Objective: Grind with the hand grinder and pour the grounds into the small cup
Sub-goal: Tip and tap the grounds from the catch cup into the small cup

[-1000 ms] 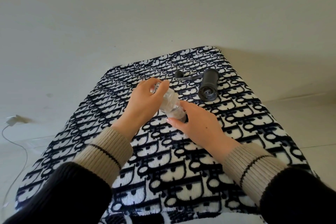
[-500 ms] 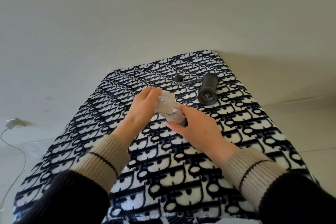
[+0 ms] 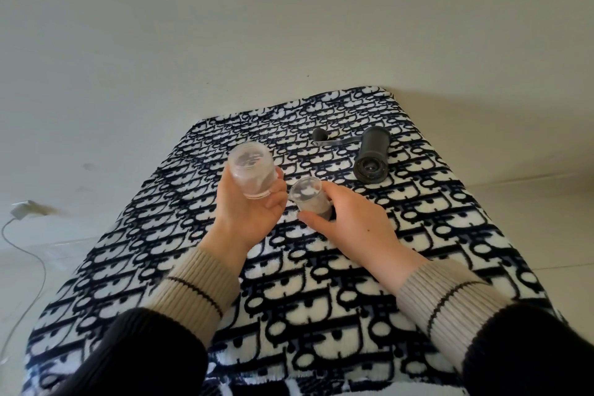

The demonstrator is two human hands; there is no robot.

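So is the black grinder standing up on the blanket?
No, the black grinder lies on its side on the blanket, open end toward the camera.

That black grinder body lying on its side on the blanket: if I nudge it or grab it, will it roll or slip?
The grinder body is a cylinder lying on its side, so a sideways nudge would probably roll it, though the plush blanket should damp that. Its crank handle seems to rest on the fabric and may stop a full turn. The dark matte barrel looks grippable rather than slick.

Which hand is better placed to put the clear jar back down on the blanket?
Left, probably. The left hand already grips the clear jar, while the right hand holds the small cup.
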